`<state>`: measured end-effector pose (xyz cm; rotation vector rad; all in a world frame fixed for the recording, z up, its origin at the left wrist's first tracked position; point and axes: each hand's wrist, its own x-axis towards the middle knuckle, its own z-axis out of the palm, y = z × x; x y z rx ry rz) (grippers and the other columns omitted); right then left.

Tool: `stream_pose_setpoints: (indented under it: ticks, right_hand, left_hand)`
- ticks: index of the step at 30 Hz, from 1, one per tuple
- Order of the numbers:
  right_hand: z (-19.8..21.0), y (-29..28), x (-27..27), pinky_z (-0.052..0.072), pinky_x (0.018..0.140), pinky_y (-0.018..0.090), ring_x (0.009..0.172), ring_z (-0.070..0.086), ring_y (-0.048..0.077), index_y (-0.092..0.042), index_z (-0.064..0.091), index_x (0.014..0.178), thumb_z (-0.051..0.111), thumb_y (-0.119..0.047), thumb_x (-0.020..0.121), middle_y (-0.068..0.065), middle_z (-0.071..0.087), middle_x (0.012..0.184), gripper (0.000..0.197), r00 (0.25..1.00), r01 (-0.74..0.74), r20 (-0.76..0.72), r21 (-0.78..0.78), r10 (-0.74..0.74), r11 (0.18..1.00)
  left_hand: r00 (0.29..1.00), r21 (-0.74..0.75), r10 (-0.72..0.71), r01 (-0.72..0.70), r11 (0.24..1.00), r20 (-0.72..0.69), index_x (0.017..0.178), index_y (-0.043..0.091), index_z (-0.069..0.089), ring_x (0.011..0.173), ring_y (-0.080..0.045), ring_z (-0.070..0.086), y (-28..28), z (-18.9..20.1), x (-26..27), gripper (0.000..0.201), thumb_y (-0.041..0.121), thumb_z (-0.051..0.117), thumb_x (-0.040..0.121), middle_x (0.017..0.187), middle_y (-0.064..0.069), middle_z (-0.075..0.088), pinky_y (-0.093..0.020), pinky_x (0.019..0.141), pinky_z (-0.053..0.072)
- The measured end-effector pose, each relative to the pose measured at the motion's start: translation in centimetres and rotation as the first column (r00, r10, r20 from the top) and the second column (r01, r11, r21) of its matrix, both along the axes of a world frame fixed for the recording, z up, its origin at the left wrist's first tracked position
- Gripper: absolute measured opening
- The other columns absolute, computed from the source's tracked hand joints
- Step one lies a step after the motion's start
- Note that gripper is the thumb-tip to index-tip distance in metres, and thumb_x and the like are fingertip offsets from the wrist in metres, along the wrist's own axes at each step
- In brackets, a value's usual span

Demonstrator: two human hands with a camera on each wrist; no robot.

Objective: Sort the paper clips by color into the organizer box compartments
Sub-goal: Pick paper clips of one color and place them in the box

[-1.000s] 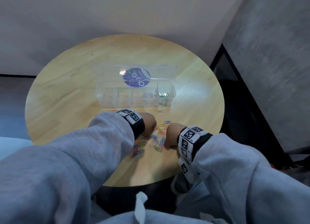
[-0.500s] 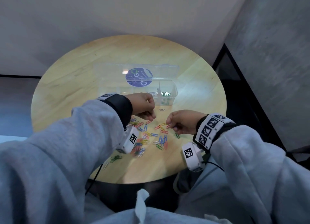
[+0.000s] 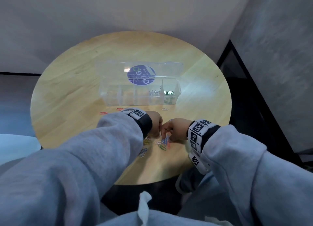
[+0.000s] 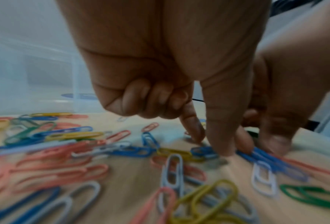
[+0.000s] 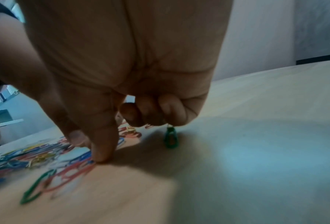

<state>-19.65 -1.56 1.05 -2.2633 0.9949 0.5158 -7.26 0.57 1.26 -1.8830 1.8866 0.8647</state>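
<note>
Several coloured paper clips (image 3: 162, 143) lie heaped on the round wooden table (image 3: 67, 90), in front of the clear organizer box (image 3: 118, 98). Its lid is open; white clips (image 3: 155, 92) fill one compartment and green clips (image 3: 168, 92) the rightmost. My left hand (image 3: 155, 124) is down on the heap. Its thumb and forefinger (image 4: 208, 145) pinch a blue paper clip (image 4: 202, 151) while the other fingers curl in. My right hand (image 3: 174, 129) is beside it, thumb and forefinger (image 5: 91, 150) pressed onto blue clips. Its curled outer fingers hold a green paper clip (image 5: 171, 139), which hangs down.
Stray red clips (image 3: 103, 113) and a white clip (image 3: 165, 109) lie just before the box. A round purple sticker (image 3: 141, 75) marks the lid. The table's near edge is close under my wrists; a dark gap and a grey wall stand to the right.
Both hands were lifted off the heap half a second ago. They have since dropped back onto the clips and come together at its right side.
</note>
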Motion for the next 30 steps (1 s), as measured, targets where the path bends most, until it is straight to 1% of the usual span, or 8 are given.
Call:
stream_pose_setpoints:
  ticks: [7,12,15,19,23,25,27,30]
  right_hand:
    - [-0.4,-0.5,-0.1,0.03,0.051,0.014,0.072,0.046,0.012,-0.022,0.058,0.083,0.068,-0.013,0.08,-0.014,0.042,0.065,0.013,1.0,-0.011,0.001,-0.063,0.011,0.998]
    - [-0.8,-0.7,-0.1,0.031,0.052,0.015,0.071,0.047,0.013,-0.021,0.062,0.082,0.064,-0.014,0.081,-0.013,0.045,0.063,0.007,1.0,0.007,-0.009,-0.067,-0.008,0.998]
    - [-0.5,-1.0,-0.1,0.035,0.055,0.017,0.075,0.049,0.015,-0.016,0.066,0.085,0.065,-0.02,0.082,-0.011,0.047,0.065,0.005,0.998,0.065,-0.002,-0.035,-0.065,0.997]
    - [0.9,-2.2,-0.8,0.044,0.055,0.022,0.058,0.052,0.012,-0.02,0.053,0.066,0.066,-0.016,0.082,-0.003,0.055,0.063,0.021,0.937,0.322,0.076,0.185,-0.34,0.929]
    - [2.0,-2.7,-1.4,0.043,0.047,0.018,0.055,0.05,0.013,-0.01,0.043,0.064,0.054,0.007,0.087,0.01,0.054,0.065,0.031,0.733,0.505,0.187,0.494,-0.654,0.708]
    - [2.1,-2.8,-1.7,0.044,0.044,0.016,0.056,0.047,0.016,-0.007,0.044,0.069,0.045,0.013,0.089,0.011,0.05,0.067,0.028,0.624,0.531,0.201,0.599,-0.755,0.599]
    - [2.0,-2.9,-2.0,0.041,0.044,0.018,0.056,0.042,0.017,-0.007,0.048,0.078,0.037,0.014,0.091,0.01,0.044,0.067,0.026,0.536,0.569,0.19,0.639,-0.823,0.518]
    - [1.6,-2.8,-2.3,0.034,0.051,0.021,0.056,0.034,0.016,-0.005,0.049,0.08,0.031,0.008,0.092,0.008,0.036,0.066,0.025,0.443,0.63,0.137,0.656,-0.886,0.416]
  left_hand:
    - [0.989,0.006,-0.072,0.072,0.997,0.13,0.102,0.011,0.069,0.076,-0.019,0.05,-0.2,-0.3,-0.4,0.027,0.032,0.066,0.085,0.084,0.0,0.058,-0.026,0.067,0.039]
    - [0.992,0.01,0.109,-0.109,0.994,-0.062,0.076,0.017,0.064,0.072,-0.016,0.055,0.0,0.2,1.3,0.01,0.023,0.071,0.08,0.077,0.001,0.063,-0.022,0.063,0.043]
    - [0.948,-0.021,0.227,-0.238,0.971,-0.223,0.062,0.021,0.055,0.057,-0.009,0.05,-0.2,1.2,2.7,0.023,0.018,0.071,0.079,0.062,0.005,0.057,-0.02,0.056,0.04]
    - [0.813,0.042,0.376,-0.401,0.915,-0.445,0.061,0.016,0.052,0.053,-0.013,0.054,-0.1,1.8,4.1,0.026,0.006,0.068,0.079,0.064,-0.005,0.062,-0.018,0.057,0.045]
    - [0.448,0.249,0.584,-0.607,0.755,-0.677,0.069,0.011,0.044,0.051,-0.01,0.06,-0.2,2.6,4.0,0.027,-0.006,0.049,0.09,0.074,-0.012,0.061,-0.016,0.051,0.052]
    - [0.357,0.275,0.624,-0.67,0.69,-0.695,0.076,0.013,0.043,0.055,-0.014,0.056,-0.4,3.0,3.7,0.024,-0.001,0.037,0.095,0.074,-0.012,0.06,-0.018,0.05,0.049]
    - [0.393,0.23,0.629,-0.696,0.68,-0.671,0.079,0.015,0.043,0.055,-0.015,0.051,-0.5,3.1,3.3,0.023,0.004,0.033,0.095,0.071,-0.01,0.056,-0.019,0.048,0.042]
    - [0.697,0.051,0.487,-0.546,0.836,-0.526,0.087,0.013,0.051,0.06,-0.017,0.045,-0.4,2.9,2.4,0.013,0.007,0.04,0.089,0.076,-0.007,0.055,-0.022,0.053,0.035]
